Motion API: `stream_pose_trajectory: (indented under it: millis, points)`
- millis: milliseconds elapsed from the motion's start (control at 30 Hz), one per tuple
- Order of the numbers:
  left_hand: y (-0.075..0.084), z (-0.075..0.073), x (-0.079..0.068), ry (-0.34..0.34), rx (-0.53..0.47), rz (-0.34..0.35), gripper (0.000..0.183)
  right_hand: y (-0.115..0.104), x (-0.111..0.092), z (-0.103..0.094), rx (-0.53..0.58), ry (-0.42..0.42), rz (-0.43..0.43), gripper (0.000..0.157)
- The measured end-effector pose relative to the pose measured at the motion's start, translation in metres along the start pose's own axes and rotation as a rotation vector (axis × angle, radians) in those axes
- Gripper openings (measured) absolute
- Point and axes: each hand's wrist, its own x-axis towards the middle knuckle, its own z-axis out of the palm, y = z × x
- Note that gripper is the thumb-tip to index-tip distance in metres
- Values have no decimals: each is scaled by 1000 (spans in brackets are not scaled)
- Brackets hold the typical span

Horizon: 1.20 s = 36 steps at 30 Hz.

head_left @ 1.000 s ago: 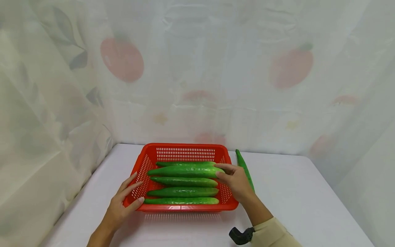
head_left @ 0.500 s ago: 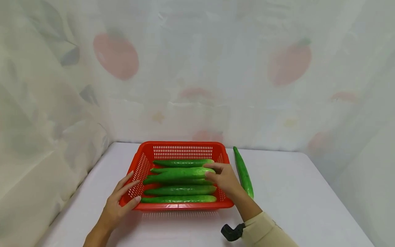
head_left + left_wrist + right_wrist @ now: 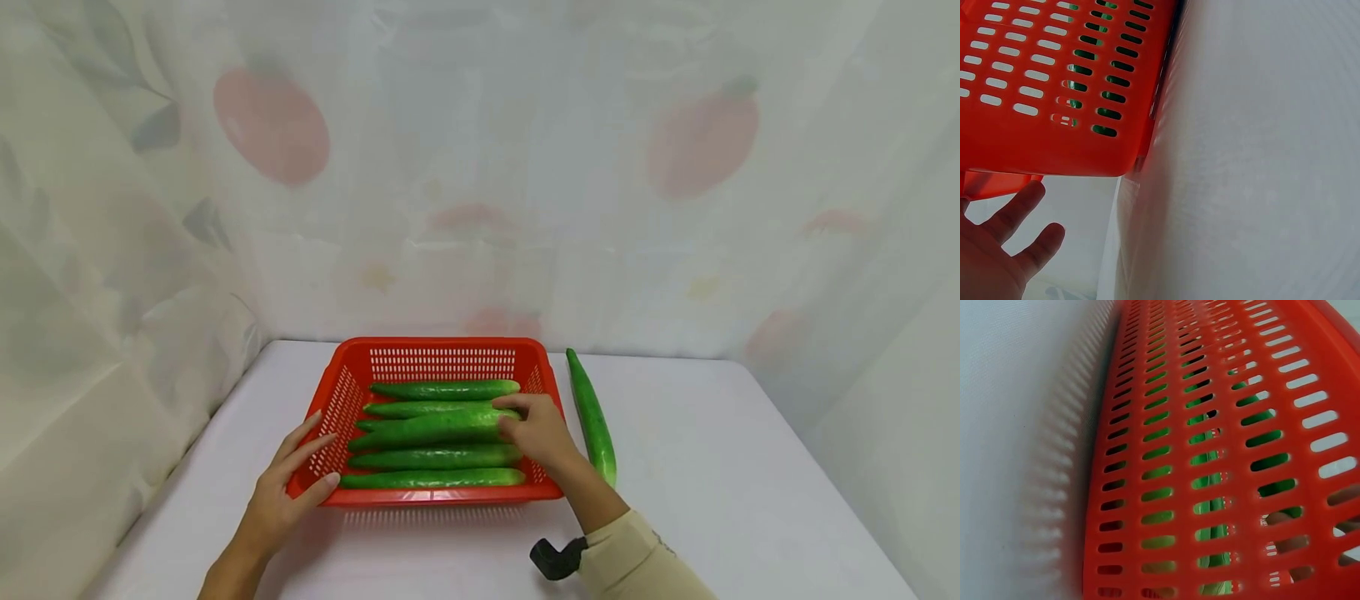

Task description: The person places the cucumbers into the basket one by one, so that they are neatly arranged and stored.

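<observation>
My right hand (image 3: 546,433) pinches the thick, pale end of a green cucumber (image 3: 442,427) between thumb and fingers. That cucumber slants over the other cucumbers in a red plastic basket (image 3: 438,342), its narrow end towards the left and nearer me. Several cucumbers lie crosswise in the basket, roughly parallel, one of them the front cucumber (image 3: 435,478). My left hand (image 3: 273,500) rests at the basket's left rim, fingers spread and thumb at the front left corner. In the left wrist view, two straight fingers (image 3: 1019,209) show just under the rim. Basket mesh mostly covers the right hand's fingers in the right wrist view.
One more cucumber (image 3: 592,417) lies on the white table (image 3: 690,467), just right of the basket, pointing away from me. A pale curtain with fruit prints (image 3: 480,167) hangs behind the table and along its left side. A black band (image 3: 558,558) circles my right wrist.
The right hand has shifted slightly left, and the narrow end of its cucumber has swung towards me, uncovering cucumbers behind it. My left hand keeps its place at the basket.
</observation>
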Motion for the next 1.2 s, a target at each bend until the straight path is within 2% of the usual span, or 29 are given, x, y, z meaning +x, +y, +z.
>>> stream_pose_trajectory:
  millis: [233, 500, 667, 900, 1200]
  points:
    - [-2, 0, 0, 4, 0, 1, 46, 0, 1, 3, -165, -3, 13, 24]
    - [-2, 1, -1, 7, 1, 0, 47, -3, -2, 5, -158, 8, 30, 25]
    - [-1, 2, -2, 11, 8, 2, 47, -1, -3, 4, -81, 41, 32, 25]
    - [1, 2, -2, 12, 6, -2, 47, -4, -8, -4, 160, 114, 59, 26]
    - [0, 1, -1, 14, 21, 5, 47, -26, -23, -23, 296, 154, -38, 24]
